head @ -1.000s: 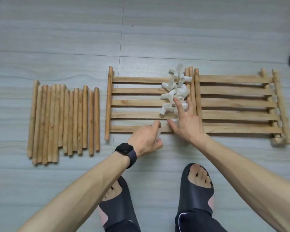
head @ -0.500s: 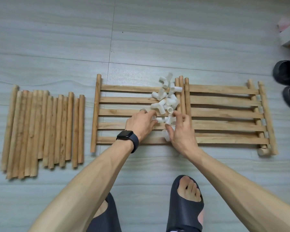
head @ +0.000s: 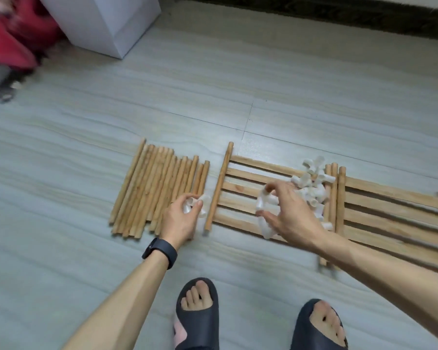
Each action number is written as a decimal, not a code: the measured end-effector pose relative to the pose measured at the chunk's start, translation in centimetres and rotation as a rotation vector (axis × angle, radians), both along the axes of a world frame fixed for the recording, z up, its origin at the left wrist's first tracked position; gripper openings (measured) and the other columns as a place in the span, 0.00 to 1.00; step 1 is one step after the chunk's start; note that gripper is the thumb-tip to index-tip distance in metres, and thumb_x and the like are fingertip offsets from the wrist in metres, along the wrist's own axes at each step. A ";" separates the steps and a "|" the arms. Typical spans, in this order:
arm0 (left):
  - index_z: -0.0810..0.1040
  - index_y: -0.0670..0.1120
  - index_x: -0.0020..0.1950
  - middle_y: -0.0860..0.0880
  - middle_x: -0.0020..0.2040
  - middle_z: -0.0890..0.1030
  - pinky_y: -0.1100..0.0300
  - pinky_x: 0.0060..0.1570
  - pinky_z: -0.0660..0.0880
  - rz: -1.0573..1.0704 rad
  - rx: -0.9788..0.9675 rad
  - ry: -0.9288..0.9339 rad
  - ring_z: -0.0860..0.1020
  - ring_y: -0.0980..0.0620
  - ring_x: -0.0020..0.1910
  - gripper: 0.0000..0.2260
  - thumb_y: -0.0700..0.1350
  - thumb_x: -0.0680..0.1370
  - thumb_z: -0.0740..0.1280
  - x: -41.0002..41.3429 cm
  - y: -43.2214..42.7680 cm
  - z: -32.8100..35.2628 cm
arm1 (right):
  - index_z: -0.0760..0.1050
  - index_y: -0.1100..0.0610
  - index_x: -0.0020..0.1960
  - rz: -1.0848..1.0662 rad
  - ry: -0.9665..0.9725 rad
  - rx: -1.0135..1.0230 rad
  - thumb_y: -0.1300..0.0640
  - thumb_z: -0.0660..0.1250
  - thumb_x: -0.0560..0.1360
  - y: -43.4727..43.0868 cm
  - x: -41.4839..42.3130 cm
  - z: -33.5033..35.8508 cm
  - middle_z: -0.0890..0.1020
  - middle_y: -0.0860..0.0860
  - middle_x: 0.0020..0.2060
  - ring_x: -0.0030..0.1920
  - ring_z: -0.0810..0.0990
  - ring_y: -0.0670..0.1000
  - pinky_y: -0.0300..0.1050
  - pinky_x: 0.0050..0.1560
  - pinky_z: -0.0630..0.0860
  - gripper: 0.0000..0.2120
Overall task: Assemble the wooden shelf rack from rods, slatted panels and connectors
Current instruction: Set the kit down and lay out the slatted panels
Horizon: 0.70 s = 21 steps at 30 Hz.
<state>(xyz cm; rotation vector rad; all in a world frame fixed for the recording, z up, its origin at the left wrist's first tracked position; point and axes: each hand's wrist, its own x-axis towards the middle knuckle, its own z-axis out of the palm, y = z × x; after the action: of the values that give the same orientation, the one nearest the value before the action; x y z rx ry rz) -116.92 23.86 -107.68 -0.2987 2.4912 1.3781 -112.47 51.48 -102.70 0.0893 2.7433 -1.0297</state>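
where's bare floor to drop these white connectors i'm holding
Bare floor lies between the rods and the sandals, and beyond the rods and slatted panel toward the white box. Crowded: the gap between rods and panel, filled by the left hand gripping a connector, and the panel's right end, with the connector pile and right hand.

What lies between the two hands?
In the head view, part of the slatted panel, with its end rod, lies between the left hand and the right hand, both holding white connectors.

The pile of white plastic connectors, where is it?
Head view, right of centre: the connector pile lies on the left slatted wooden panel, just beyond the right hand.
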 end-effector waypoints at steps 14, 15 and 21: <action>0.76 0.56 0.59 0.48 0.57 0.76 0.59 0.52 0.68 0.481 -0.220 -0.188 0.75 0.49 0.58 0.07 0.51 0.82 0.65 10.1 -18.0 -4.3 | 0.60 0.43 0.57 0.169 -0.434 -0.298 0.48 0.69 0.78 -26.5 3.7 -9.0 0.76 0.53 0.51 0.41 0.78 0.51 0.53 0.42 0.79 0.18; 0.76 0.55 0.63 0.49 0.59 0.75 0.59 0.55 0.67 0.463 -0.233 -0.187 0.74 0.48 0.61 0.10 0.52 0.82 0.64 10.2 -18.1 -4.4 | 0.61 0.42 0.60 0.175 -0.425 -0.317 0.48 0.68 0.79 -27.2 4.0 -9.5 0.75 0.54 0.55 0.43 0.76 0.49 0.49 0.46 0.75 0.17; 0.55 0.60 0.81 0.51 0.83 0.51 0.49 0.78 0.54 0.130 -0.425 -0.124 0.52 0.50 0.80 0.34 0.70 0.77 0.54 12.3 -18.2 -5.4 | 0.57 0.40 0.80 0.388 -0.469 -0.340 0.57 0.60 0.82 -28.1 4.3 -10.3 0.57 0.54 0.79 0.68 0.76 0.59 0.44 0.70 0.68 0.29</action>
<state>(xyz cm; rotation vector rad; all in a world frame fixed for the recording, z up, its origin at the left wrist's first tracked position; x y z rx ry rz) -104.64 5.69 -113.10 -0.6214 2.6761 0.8250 -108.15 23.40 -112.98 -0.2182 2.0341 -1.1637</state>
